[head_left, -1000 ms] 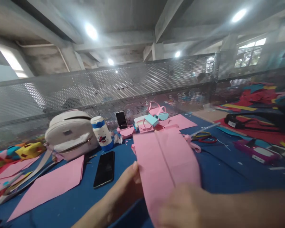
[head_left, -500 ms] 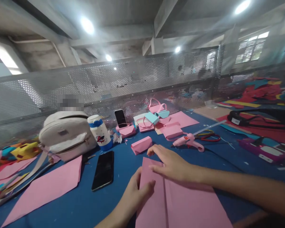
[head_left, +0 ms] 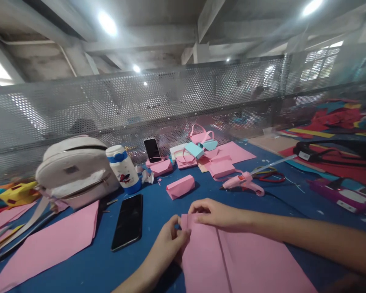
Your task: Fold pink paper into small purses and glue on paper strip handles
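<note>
- My left hand pinches the far left corner of the pink paper, thumb and fingers closed on it.
- My right hand grasps the far edge just beside it, fingers curled.
- The paper lies flat on the blue table, near me, creased down the middle.
- A phone lies to the left; a box and a glue gun lie farther off.

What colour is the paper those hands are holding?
Pink. The paper shows best low in the head view.
</note>
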The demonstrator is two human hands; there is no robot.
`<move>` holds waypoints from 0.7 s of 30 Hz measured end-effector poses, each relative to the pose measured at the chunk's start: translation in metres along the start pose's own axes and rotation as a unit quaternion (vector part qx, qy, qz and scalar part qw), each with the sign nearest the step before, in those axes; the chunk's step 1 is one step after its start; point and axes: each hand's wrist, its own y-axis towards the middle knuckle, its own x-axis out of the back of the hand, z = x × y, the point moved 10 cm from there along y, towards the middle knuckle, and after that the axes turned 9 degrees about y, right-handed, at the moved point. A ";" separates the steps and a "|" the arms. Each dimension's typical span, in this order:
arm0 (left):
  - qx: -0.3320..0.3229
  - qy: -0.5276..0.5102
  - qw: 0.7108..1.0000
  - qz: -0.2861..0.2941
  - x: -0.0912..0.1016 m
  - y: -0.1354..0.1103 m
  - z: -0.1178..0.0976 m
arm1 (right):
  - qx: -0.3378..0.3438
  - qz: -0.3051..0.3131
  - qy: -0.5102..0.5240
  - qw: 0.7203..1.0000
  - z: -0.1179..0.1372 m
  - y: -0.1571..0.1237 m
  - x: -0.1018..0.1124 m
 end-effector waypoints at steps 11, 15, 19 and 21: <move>-0.099 -0.027 0.994 0.048 -0.002 0.003 -0.022 | 0.008 0.008 -0.057 0.998 -0.006 0.001 -0.007; -0.120 -0.003 0.992 0.047 -0.005 -0.003 -0.021 | 0.018 0.015 -0.073 0.997 -0.006 -0.003 -0.012; -0.132 0.030 0.990 0.037 -0.005 -0.008 -0.023 | 0.022 0.012 -0.059 0.998 -0.004 -0.007 -0.015; -0.133 0.055 0.989 0.029 -0.004 -0.011 -0.026 | 0.022 0.009 -0.047 0.999 -0.003 -0.008 -0.015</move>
